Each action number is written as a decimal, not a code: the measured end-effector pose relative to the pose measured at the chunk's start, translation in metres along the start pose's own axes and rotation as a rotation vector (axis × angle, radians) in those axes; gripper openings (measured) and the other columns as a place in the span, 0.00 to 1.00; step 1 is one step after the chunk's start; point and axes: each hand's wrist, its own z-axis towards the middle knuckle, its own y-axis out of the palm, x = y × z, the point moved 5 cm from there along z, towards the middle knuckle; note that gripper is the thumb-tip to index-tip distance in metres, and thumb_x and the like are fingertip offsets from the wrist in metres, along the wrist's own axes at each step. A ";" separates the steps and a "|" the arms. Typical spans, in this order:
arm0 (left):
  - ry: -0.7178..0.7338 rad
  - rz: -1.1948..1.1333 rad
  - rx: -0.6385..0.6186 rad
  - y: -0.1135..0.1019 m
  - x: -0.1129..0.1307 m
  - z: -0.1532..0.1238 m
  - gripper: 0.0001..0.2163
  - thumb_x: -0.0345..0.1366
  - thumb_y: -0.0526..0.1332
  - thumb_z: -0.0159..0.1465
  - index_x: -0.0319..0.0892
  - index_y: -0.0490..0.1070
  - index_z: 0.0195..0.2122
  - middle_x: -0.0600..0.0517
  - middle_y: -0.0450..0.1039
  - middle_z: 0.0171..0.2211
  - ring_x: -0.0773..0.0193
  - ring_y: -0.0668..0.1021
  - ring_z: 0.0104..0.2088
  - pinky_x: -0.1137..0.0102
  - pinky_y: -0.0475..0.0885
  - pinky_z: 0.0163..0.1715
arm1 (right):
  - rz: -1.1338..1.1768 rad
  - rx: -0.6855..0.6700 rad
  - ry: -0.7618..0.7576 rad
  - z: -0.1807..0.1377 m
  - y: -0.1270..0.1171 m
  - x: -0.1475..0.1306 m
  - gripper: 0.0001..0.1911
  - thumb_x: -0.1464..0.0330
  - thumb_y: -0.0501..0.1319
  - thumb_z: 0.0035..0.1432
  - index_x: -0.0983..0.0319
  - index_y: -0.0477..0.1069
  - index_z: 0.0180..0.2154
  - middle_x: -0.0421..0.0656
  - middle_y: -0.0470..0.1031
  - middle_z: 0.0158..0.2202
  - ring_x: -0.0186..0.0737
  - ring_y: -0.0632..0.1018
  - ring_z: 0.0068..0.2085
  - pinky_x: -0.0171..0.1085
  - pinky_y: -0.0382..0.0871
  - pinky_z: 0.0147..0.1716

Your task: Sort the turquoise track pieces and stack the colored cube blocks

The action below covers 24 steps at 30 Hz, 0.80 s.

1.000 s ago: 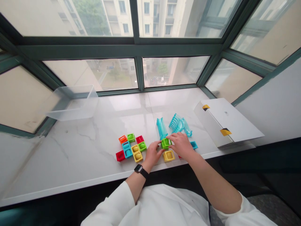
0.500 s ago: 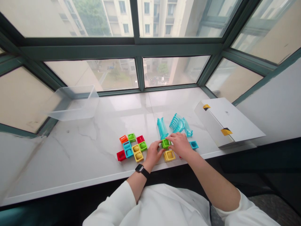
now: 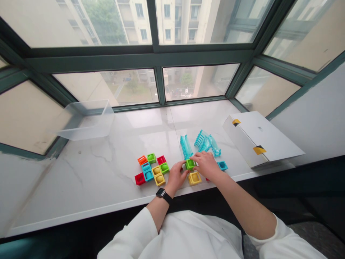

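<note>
In the frame's lower middle, the left hand (image 3: 177, 177) and right hand (image 3: 207, 164), fingers partly curled, are gripping a green toy block (image 3: 190, 164); a yellow block (image 3: 194, 178) is lying just below.

The left forearm (image 3: 158, 211) and right forearm (image 3: 245, 207) angle inward; the left hand (image 3: 176, 176) and right hand (image 3: 207, 165) (its back upward) sit close together, fingers bent.

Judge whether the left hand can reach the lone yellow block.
Probably yes: the left hand is close beside the lone yellow block, with nothing visible between them, though it is at a green block.
</note>
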 end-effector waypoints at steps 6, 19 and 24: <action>-0.017 0.013 0.007 -0.002 0.003 0.000 0.21 0.35 0.68 0.65 0.45 0.73 0.59 0.48 0.79 0.43 0.59 0.77 0.38 0.62 0.75 0.44 | 0.050 0.063 0.024 -0.012 -0.012 0.003 0.21 0.69 0.70 0.63 0.55 0.76 0.57 0.48 0.82 0.52 0.53 0.78 0.51 0.47 0.63 0.49; -0.010 -0.013 0.018 -0.006 0.004 -0.002 0.20 0.36 0.67 0.65 0.45 0.72 0.59 0.48 0.79 0.45 0.59 0.78 0.39 0.62 0.76 0.44 | 0.246 0.026 -0.074 -0.047 -0.016 -0.019 0.13 0.66 0.70 0.63 0.56 0.80 0.49 0.46 0.82 0.48 0.49 0.80 0.49 0.47 0.69 0.50; 0.001 -0.017 0.012 -0.006 0.004 -0.003 0.20 0.36 0.66 0.66 0.44 0.72 0.59 0.47 0.79 0.46 0.58 0.78 0.40 0.61 0.76 0.45 | 0.231 -0.008 -0.087 -0.049 -0.009 -0.022 0.15 0.66 0.73 0.60 0.55 0.81 0.50 0.46 0.82 0.49 0.49 0.80 0.49 0.46 0.69 0.49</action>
